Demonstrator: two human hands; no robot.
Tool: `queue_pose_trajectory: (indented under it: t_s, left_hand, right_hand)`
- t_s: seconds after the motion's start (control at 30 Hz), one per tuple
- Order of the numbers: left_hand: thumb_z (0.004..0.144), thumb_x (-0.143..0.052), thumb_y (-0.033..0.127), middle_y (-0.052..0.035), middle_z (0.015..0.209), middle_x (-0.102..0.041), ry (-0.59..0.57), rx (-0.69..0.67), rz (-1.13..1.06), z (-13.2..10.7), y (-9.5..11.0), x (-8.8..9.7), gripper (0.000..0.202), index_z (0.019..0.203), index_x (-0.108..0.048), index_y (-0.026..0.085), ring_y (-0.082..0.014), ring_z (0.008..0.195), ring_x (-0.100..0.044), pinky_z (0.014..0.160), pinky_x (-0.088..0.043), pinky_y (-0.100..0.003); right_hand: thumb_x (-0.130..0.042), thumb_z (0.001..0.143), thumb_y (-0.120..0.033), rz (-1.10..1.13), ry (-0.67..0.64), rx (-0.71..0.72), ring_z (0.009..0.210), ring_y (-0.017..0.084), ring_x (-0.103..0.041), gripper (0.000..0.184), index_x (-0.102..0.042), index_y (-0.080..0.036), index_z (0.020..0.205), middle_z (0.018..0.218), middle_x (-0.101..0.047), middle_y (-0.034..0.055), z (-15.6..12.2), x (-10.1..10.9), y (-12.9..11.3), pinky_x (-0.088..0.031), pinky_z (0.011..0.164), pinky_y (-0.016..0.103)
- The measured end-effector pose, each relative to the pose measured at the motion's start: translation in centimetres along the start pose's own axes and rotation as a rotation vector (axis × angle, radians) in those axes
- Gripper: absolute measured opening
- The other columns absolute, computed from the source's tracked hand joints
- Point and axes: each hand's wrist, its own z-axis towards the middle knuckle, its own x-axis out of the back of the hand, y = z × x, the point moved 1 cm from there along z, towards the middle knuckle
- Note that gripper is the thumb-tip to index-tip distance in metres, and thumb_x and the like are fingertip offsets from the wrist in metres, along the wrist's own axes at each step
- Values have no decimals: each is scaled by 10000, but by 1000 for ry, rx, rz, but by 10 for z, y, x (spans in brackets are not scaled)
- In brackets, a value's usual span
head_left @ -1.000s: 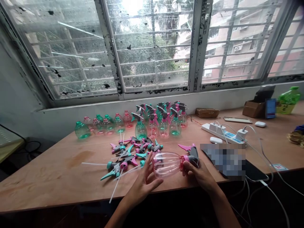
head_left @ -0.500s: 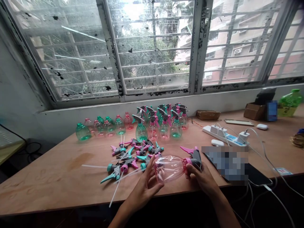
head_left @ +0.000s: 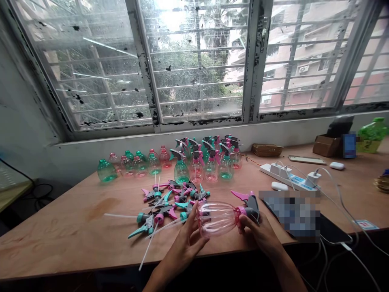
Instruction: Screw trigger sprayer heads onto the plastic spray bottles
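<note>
A clear pink spray bottle (head_left: 217, 219) lies sideways in the air above the table's front edge, its base to the left. Around that base my left hand (head_left: 190, 239) is closed, thumb below and fingers behind. My right hand (head_left: 258, 231) grips the pink collar of the grey spray head (head_left: 251, 209) at the bottle's neck. The head's pink trigger points up and left. Left of the bottle, loose spray heads (head_left: 164, 211) in pink, teal and grey lie in a heap, their white tubes sticking out.
Headless green and pink bottles (head_left: 139, 164) stand at the back left. Several bottles with spray heads (head_left: 211, 164) stand beside them. To the right are a power strip (head_left: 288, 176), a phone (head_left: 336, 227) with cables, and a cardboard box (head_left: 326, 144).
Both hands hold the bottle and spray head in nearly the same place. The whole view has shifted slightly.
</note>
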Motion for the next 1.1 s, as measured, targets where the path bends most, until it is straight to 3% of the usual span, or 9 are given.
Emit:
queue_pose_trajectory:
  t_s: [0.1, 0.23, 0.33, 0.5, 0.6, 0.67, 0.77, 0.93, 1.1]
  left_hand:
    - [854, -801, 446, -59, 1724, -214, 2, 23, -63, 1, 6, 0, 1034, 1611, -97, 464, -360, 1504, -389, 1231, -334, -539]
    - [877, -748, 517, -77, 1703, -279, 8, 47, -72, 0, 12, 1, 894, 1611, -261, 363, -363, 1557, -264, 1258, -284, -522]
    - [857, -796, 442, -33, 1718, -238, 23, 27, -10, -1, 6, 1, 949, 1604, -211, 438, -364, 1554, -273, 1238, -323, -530]
    - [925, -714, 455, -19, 1744, -119, 58, -43, 144, -3, -5, -2, 894, 1599, -128, 496, -351, 1472, -444, 1228, -332, -549]
    - [868, -771, 486, -40, 1731, -187, 54, -55, 193, -6, 0, -2, 1004, 1614, -100, 457, -362, 1531, -333, 1251, -281, -551]
    - [912, -702, 518, -54, 1708, -270, 55, -76, 185, -8, 8, 0, 918, 1620, -123, 433, -343, 1544, -310, 1258, -272, -541]
    - [932, -694, 465, -33, 1689, -319, 54, -174, 344, -9, 22, 3, 793, 1589, -251, 455, -329, 1544, -317, 1261, -281, -529]
    - [948, -701, 299, -13, 1700, -282, 68, -381, 650, -13, 36, 5, 781, 1569, -270, 495, -316, 1573, -242, 1269, -257, -542]
    - [842, -773, 537, -66, 1730, -172, 41, -200, 269, -13, 32, 2, 1034, 1611, -85, 466, -380, 1551, -278, 1227, -337, -568]
  right_hand:
    - [-801, 824, -515, -22, -1, -5, 512, 175, -590, 380, -705, -181, 673, 564, -656, 24, -1, 0, -1, -484, 509, 285]
    - [-823, 804, -504, -37, -1, 3, 505, 170, -583, 379, -703, -177, 651, 550, -656, 26, -1, 0, -2, -483, 515, 284]
    - [-807, 824, -502, -29, -10, 13, 511, 168, -590, 374, -716, -169, 679, 570, -665, 30, -1, 0, -1, -488, 525, 284]
    - [-778, 857, -509, 21, 45, 37, 508, 158, -575, 389, -696, -169, 687, 572, -636, 16, -1, -1, 1, -468, 502, 269]
    - [-788, 846, -522, 57, 92, 52, 493, 141, -538, 386, -689, -175, 706, 584, -618, 2, -2, -1, 1, -448, 486, 259]
    - [-807, 830, -519, 53, 90, 52, 491, 136, -521, 380, -692, -174, 720, 586, -613, 0, -4, -2, 0, -446, 497, 262]
    - [-803, 836, -524, 71, 103, 50, 502, 135, -515, 398, -677, -172, 701, 591, -610, 5, -7, -7, -3, -438, 517, 266]
    - [-749, 892, -522, 220, 145, -18, 500, 117, -468, 406, -664, -166, 715, 601, -566, -7, -14, -23, -11, -386, 493, 251]
    - [-776, 861, -529, 144, -3, -5, 528, 149, -525, 381, -709, -164, 775, 606, -601, 11, -19, -23, -16, -437, 506, 270]
